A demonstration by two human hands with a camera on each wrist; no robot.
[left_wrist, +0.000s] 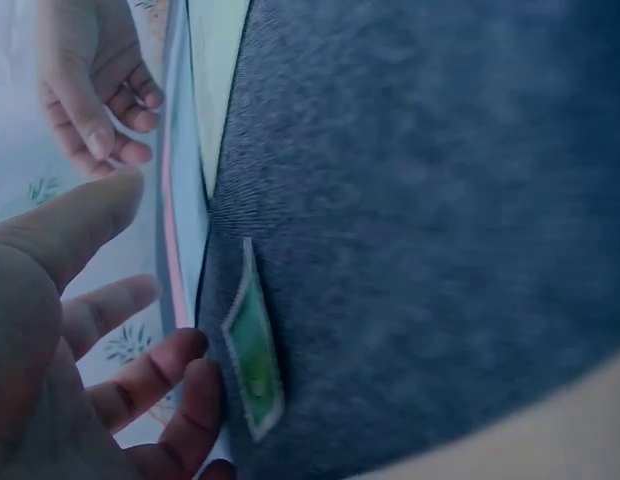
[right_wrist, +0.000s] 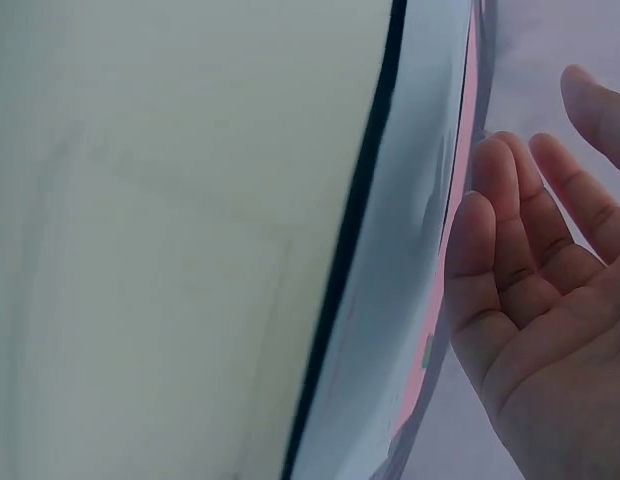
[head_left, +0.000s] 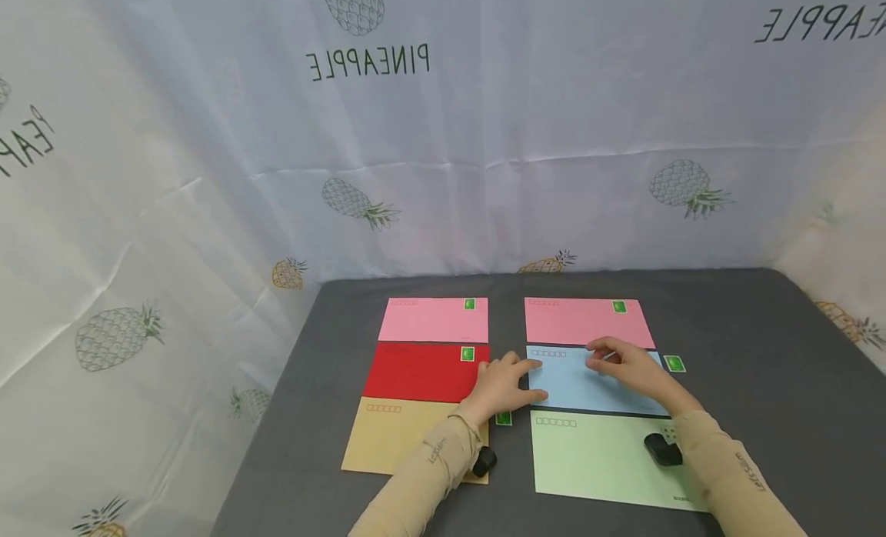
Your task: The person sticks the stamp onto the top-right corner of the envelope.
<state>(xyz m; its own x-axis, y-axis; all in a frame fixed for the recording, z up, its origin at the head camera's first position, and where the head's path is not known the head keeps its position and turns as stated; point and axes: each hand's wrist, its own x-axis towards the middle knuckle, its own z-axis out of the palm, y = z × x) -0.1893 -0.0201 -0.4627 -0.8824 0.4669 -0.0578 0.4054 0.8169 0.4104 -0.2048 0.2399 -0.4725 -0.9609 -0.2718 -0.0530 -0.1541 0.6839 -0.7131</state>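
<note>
A light blue envelope (head_left: 574, 377) lies in the middle row of the right column. At its left edge, my left hand (head_left: 503, 385) reaches with spread, extended fingertips. The left wrist view also shows these fingers (left_wrist: 155, 375) loosely bent, with nothing gripped. Over the blue envelope hovers my right hand (head_left: 626, 368), its fingers softly curved and holding nothing; the right wrist view shows its bare palm (right_wrist: 565, 370). One loose green stamp (head_left: 674, 364) lies at the blue envelope's right edge. Another loose stamp (head_left: 503, 418) is on the table below my left hand.
The left column has a pink envelope (head_left: 432, 321) and a red envelope (head_left: 422, 374), both stamped, above a tan envelope (head_left: 394, 437). On the right are a stamped pink envelope (head_left: 581, 321) and a light green envelope (head_left: 595, 456). Pineapple-print curtain (head_left: 484, 121) hangs behind the grey table (head_left: 298, 445).
</note>
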